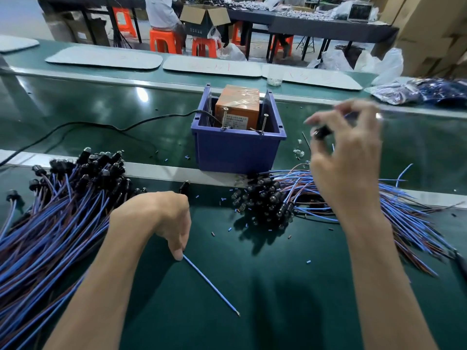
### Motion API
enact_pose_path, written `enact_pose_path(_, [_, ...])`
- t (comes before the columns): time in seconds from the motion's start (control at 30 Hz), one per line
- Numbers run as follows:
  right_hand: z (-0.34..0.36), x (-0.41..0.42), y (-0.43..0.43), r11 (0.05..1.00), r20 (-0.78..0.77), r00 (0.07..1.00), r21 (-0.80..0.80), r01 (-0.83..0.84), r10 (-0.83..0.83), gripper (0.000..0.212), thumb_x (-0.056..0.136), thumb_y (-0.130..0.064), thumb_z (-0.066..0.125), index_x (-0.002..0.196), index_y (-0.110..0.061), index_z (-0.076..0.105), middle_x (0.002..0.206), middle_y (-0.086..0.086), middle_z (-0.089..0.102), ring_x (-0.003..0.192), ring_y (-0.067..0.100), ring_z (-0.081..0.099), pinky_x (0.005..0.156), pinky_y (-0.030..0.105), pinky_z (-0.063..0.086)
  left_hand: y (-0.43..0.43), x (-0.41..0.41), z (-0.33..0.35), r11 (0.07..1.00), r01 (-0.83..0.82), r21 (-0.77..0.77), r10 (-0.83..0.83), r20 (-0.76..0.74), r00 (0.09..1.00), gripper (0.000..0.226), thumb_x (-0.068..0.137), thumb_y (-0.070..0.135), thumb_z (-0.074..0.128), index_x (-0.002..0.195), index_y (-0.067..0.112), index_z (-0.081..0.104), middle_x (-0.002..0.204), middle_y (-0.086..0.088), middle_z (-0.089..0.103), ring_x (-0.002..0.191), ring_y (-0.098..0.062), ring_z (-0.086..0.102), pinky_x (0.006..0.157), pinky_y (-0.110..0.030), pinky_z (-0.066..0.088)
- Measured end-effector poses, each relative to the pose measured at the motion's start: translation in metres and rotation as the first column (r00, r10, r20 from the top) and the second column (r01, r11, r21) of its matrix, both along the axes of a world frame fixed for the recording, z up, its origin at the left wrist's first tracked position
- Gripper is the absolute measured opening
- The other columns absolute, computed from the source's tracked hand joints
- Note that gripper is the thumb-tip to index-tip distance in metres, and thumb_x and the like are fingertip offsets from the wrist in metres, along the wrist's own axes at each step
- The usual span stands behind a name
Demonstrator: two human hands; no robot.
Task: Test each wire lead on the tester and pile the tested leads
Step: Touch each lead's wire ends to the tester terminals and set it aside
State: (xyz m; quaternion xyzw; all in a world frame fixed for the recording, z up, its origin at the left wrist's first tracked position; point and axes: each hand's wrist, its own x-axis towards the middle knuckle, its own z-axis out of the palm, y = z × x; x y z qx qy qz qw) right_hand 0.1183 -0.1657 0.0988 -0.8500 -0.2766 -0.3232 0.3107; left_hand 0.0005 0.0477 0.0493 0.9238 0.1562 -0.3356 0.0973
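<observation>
In the head view, the left hand (161,223) is resting knuckles-up on the green bench (265,286). Its fingers are curled under and pinching a blue lead (211,285), whose bare tip is trailing toward the near right. A black cap is showing just beyond the knuckles and probably belongs to this lead. Held low beside the left pile (50,210), it is likely being laid with those leads.

The right hand (346,160) is hovering above the right pile (394,215), blurred by motion. Thumb and forefinger are closing on a black-capped lead (321,132), while the other fingers are fanning loosely outward. Lifted at that height and just right of the tester (237,107), this lead seems to be heading for the two upright screws (223,120), which appear to serve as contacts at the near edge of the blue bin (237,152).

The tester, an orange box wrapped in clear tape, is sitting inside the bin between the two piles, so either hand can reach it. A black cable (101,126) is running in from the left. Which pile is the tested one cannot be told for certain.

The pale label on the tester is carrying printed lines too small to read. Red scribbles are showing on the pale mats (106,58) along the far side, and they are equally illegible.
</observation>
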Motion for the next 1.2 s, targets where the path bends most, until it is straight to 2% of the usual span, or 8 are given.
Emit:
enact_pose_path(0.1, [-0.024, 0.003, 0.000, 0.920, -0.461, 0.883, -0.307, -0.244, 0.081, 0.029, 0.092, -0.011, 0.057, 0.120, -0.017, 0.063, 0.126, 0.009, 0.046, 0.116, 0.028, 0.048, 0.101, 0.037, 0.037, 0.000, 0.001, 0.000, 1.000, -0.002, -0.027, 0.002, 0.008, 1.000, 0.020, 0.062, 0.029, 0.087, 0.058, 0.028, 0.067, 0.074, 0.013, 0.067, 0.069, -0.001, 0.057, 0.056, -0.016, 0.041])
enact_pose_path(0.2, [-0.035, 0.017, -0.002, 0.800, -0.618, 0.786, -0.473, -0.369, -0.003, 0.049, 0.097, -0.010, 0.046, 0.144, -0.022, 0.039, 0.145, 0.001, 0.036, 0.129, 0.022, 0.042, 0.107, 0.031, 0.032, -0.001, 0.001, 0.000, 0.997, 0.007, -0.073, -0.006, 0.005, 1.000, 0.019, 0.061, 0.029, 0.088, 0.059, 0.029, 0.069, 0.077, 0.012, 0.067, 0.071, 0.000, 0.056, 0.057, -0.016, 0.039])
enact_pose_path(0.37, [-0.038, 0.015, -0.001, 0.736, -0.604, 0.797, -0.537, -0.412, 0.005, 0.054, 0.096, -0.009, 0.042, 0.148, -0.023, 0.033, 0.148, 0.002, 0.036, 0.133, 0.020, 0.036, 0.109, 0.031, 0.030, 0.003, -0.002, -0.003, 0.990, 0.038, -0.137, -0.038, 0.006, 0.999, 0.017, 0.066, 0.029, 0.084, 0.057, 0.033, 0.070, 0.083, 0.010, 0.067, 0.070, -0.002, 0.055, 0.064, -0.021, 0.041])
enact_pose_path(0.53, [-0.020, 0.002, 0.006, 0.860, -0.499, 0.828, -0.276, -0.430, 0.253, 0.036, 0.095, -0.007, 0.049, 0.128, -0.018, 0.058, 0.115, -0.001, 0.059, 0.091, 0.013, 0.053, 0.079, 0.012, 0.035, 0.005, -0.003, 0.005, 0.978, 0.069, -0.199, -0.022, 0.226, 0.974, 0.015, 0.080, 0.027, 0.075, 0.070, 0.027, 0.064, 0.079, 0.005, 0.062, 0.069, -0.009, 0.051, 0.065, -0.021, 0.041])
enact_pose_path(0.73, [-0.008, -0.027, 0.016, 0.736, -0.689, 0.604, -0.151, -0.659, 0.400, 0.019, 0.090, -0.037, 0.061, 0.101, -0.028, 0.075, 0.079, -0.013, 0.072, 0.065, 0.004, 0.059, 0.062, 0.013, 0.046, -0.004, -0.005, 0.024, 0.945, 0.147, -0.293, 0.002, 0.454, 0.891, 0.015, 0.077, 0.026, 0.078, 0.070, 0.025, 0.065, 0.079, 0.000, 0.062, 0.064, -0.006, 0.049, 0.060, -0.016, 0.039])
enact_pose_path(0.83, [-0.011, -0.033, 0.022, 0.658, -0.746, 0.582, -0.266, -0.705, 0.323, 0.025, 0.089, -0.045, 0.059, 0.104, -0.032, 0.073, 0.055, -0.028, 0.059, 0.059, -0.006, 0.054, 0.057, 0.008, 0.041, -0.001, -0.004, 0.019, 0.949, 0.035, -0.314, 0.115, 0.444, 0.889, 0.013, 0.076, 0.034, 0.077, 0.071, 0.026, 0.068, 0.074, 0.004, 0.065, 0.069, -0.009, 0.057, 0.062, -0.020, 0.044])
enact_pose_path(0.97, [-0.009, -0.031, 0.017, 0.689, -0.742, 0.583, -0.233, -0.686, 0.330, 0.024, 0.091, -0.044, 0.058, 0.105, -0.031, 0.073, 0.055, -0.020, 0.059, 0.058, -0.002, 0.052, 0.057, 0.010, 0.043, 0.014, 0.003, -0.002, 0.912, -0.409, 0.040, 0.270, 0.692, 0.670, 0.030, 0.078, 0.047, 0.073, 0.094, 0.024, 0.063, 0.096, 0.004, 0.062, 0.100, -0.021, 0.058, 0.078, -0.031, 0.047])
enact_pose_path(1.2, [-0.006, -0.029, 0.013, 0.691, -0.759, 0.566, -0.221, -0.688, 0.321, 0.025, 0.093, -0.042, 0.057, 0.108, -0.029, 0.071, 0.054, -0.034, 0.055, 0.053, -0.005, 0.050, 0.056, 0.007, 0.039, 0.008, 0.011, -0.029, 0.865, -0.495, 0.077, 0.374, 0.558, 0.741, 0.020, 0.081, 0.039, 0.071, 0.094, 0.024, 0.071, 0.105, -0.008, 0.068, 0.101, -0.031, 0.061, 0.072, -0.029, 0.039])
